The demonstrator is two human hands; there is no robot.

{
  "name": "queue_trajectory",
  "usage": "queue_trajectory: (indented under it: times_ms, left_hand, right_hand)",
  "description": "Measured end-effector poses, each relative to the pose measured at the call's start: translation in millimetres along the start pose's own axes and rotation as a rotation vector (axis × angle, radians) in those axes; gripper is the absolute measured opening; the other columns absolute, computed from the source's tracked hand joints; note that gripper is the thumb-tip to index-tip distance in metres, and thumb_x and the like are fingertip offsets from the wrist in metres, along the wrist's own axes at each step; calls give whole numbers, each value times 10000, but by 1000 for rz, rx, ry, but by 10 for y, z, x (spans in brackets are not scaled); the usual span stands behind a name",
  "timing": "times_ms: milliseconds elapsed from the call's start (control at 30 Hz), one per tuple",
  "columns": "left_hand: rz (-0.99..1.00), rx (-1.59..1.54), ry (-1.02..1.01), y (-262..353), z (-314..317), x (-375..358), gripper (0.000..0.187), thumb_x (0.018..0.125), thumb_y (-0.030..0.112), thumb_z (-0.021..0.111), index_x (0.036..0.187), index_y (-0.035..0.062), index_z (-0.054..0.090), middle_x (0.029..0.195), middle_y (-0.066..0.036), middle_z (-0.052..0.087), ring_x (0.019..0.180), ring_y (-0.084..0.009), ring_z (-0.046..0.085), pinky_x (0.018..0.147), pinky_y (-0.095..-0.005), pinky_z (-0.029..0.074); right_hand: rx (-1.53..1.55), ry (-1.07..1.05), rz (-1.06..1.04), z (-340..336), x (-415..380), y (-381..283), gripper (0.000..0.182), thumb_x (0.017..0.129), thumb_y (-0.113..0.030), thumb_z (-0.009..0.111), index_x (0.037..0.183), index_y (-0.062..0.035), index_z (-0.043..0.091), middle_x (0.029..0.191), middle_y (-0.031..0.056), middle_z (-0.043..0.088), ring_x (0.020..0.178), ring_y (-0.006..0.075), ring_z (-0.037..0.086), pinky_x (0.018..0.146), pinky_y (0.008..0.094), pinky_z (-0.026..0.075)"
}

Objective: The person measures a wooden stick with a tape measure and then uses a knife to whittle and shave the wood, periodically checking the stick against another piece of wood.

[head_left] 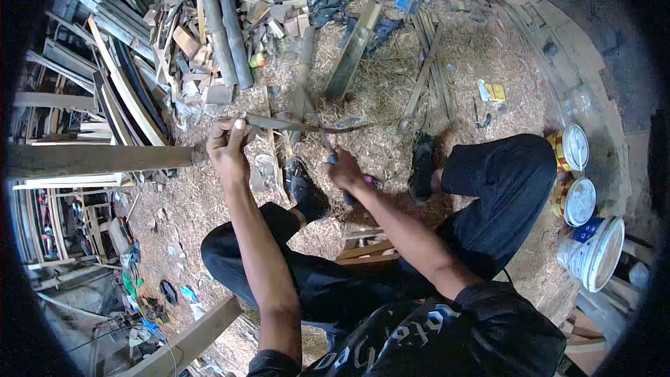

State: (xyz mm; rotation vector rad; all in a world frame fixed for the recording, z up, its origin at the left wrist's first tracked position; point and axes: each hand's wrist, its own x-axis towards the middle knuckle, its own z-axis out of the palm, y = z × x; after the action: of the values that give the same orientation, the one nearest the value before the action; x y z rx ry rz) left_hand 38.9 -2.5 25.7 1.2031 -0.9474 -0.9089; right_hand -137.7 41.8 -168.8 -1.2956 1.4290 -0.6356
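Note:
My left hand (pixel 229 143) pinches the left end of a long, narrow dark strip (pixel 283 124) between thumb and fingers. The strip stretches to the right across the view, thinning toward its far end. My right hand (pixel 344 170) is wrapped round the blue handle (pixel 332 158) of a slim tool. Its thin shaft points up and away from me and overlaps the strip in this view. Both hands are in front of my bent knees, over a floor strewn with wood shavings (pixel 384 108).
Wood offcuts (pixel 279 0) are heaped at the far side, near a leaning plank (pixel 354 49). Long boards (pixel 118 91) and a thick beam (pixel 105 160) lie at the left. Paint buckets (pixel 576 202) stand at the right. A yellow packet (pixel 494 92) lies on the shavings.

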Motion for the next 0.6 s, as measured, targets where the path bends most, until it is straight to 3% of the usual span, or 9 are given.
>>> queue_trajectory:
  times_ms: [100, 133, 233, 267, 333, 367, 500, 533, 600]
  left_hand:
    - [9, -4, -37, -95, -128, 105, 84, 858, 50, 647, 807, 48, 581, 910, -82, 626, 796, -139, 595, 724, -346, 568]
    - [-8, -44, -3, -84, -104, 88, 83, 861, 50, 643, 805, 55, 582, 897, -65, 623, 792, -136, 591, 704, -330, 559]
    - [13, -59, -11, -92, -148, 120, 78, 865, 48, 635, 809, 58, 582, 876, -51, 616, 785, -136, 591, 703, -325, 558]
    - [18, -49, -34, -128, -250, 142, 62, 868, 50, 629, 826, 68, 587, 871, -40, 609, 778, -129, 593, 712, -323, 568]
    - [11, -47, -29, -91, -273, 120, 58, 869, 52, 628, 832, 71, 588, 873, -35, 607, 782, -124, 591, 715, -323, 571]
    - [-1, -46, -21, -88, -275, 117, 53, 869, 53, 627, 838, 73, 588, 875, -31, 605, 787, -118, 589, 718, -323, 574]
    - [-14, -73, -10, -132, -217, 101, 45, 870, 71, 634, 854, 78, 592, 903, -9, 597, 836, -111, 581, 722, -320, 573]
    - [-23, -24, -9, -159, -240, 112, 37, 896, 103, 605, 913, 108, 572, 951, -20, 617, 859, -141, 587, 818, -393, 515]
    - [-15, -26, -7, -206, -274, 137, 31, 902, 109, 601, 913, 105, 572, 954, -19, 616, 875, -140, 588, 832, -406, 511]
  right_hand:
    - [302, 28, -169, 26, -112, -407, 239, 790, -178, 615, 927, 4, 546, 782, 136, 609, 696, 246, 579, 637, 383, 457]
    - [235, 54, -299, -9, -124, -451, 239, 784, -164, 623, 935, 4, 546, 787, 125, 614, 709, 227, 578, 635, 375, 461]
    - [127, 68, -111, 153, -55, -131, 288, 755, -198, 650, 931, 2, 542, 785, 124, 608, 700, 241, 574, 635, 385, 463]
    - [23, 178, -144, 313, 92, 324, 311, 713, -254, 679, 836, 1, 551, 804, 210, 640, 751, 375, 633, 668, 460, 492]
    - [196, -44, 170, 42, 23, 572, 381, 679, -340, 686, 786, 4, 563, 734, 218, 629, 718, 379, 633, 654, 433, 501]
    - [-105, -5, 1, 138, 127, 965, 365, 704, -334, 652, 814, 6, 580, 729, 212, 621, 682, 379, 605, 621, 421, 481]
    - [7, 29, 42, 83, 80, 465, 349, 705, -305, 637, 820, 18, 573, 739, 225, 623, 698, 388, 602, 637, 442, 469]
    - [-5, 178, -101, 190, 66, 380, 332, 703, -294, 627, 818, 10, 560, 768, 222, 623, 721, 382, 598, 656, 452, 460]
    - [37, 94, -68, 208, 86, 288, 347, 710, -296, 629, 873, 5, 568, 794, 214, 619, 745, 359, 598, 676, 434, 462]
